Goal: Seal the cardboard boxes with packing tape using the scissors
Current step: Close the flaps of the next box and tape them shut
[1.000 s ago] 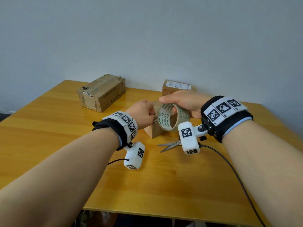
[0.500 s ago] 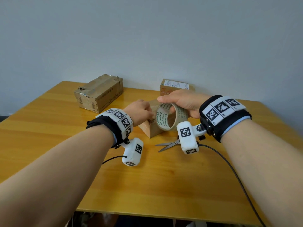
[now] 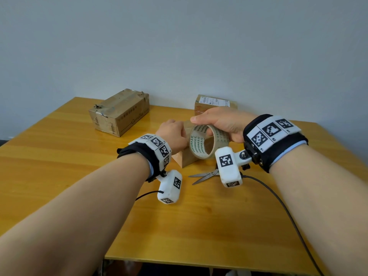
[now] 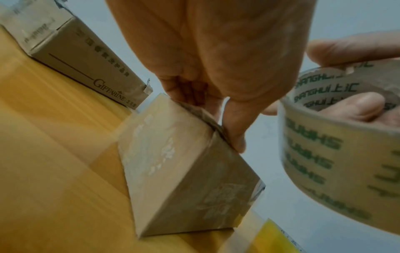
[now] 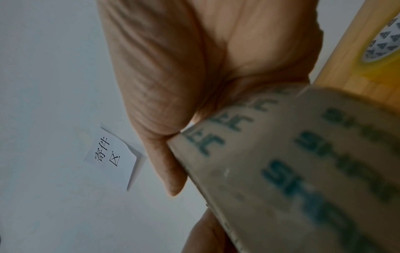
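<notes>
Small box (image 3: pixel 186 156) sits mid-table, back from the near edge. Left hand (image 3: pixel 172 134) rests on its top edge, fingers curled down onto the box. Right hand (image 3: pixel 221 121) grips the tape roll (image 3: pixel 203 142) just above the box. Scissors (image 3: pixel 205 175) lie on the table (image 3: pixel 199 226) below the right wrist, untouched.

Risks: light box may slide or tip as tape pulls; loose tape end could fold and stick to itself.
</notes>
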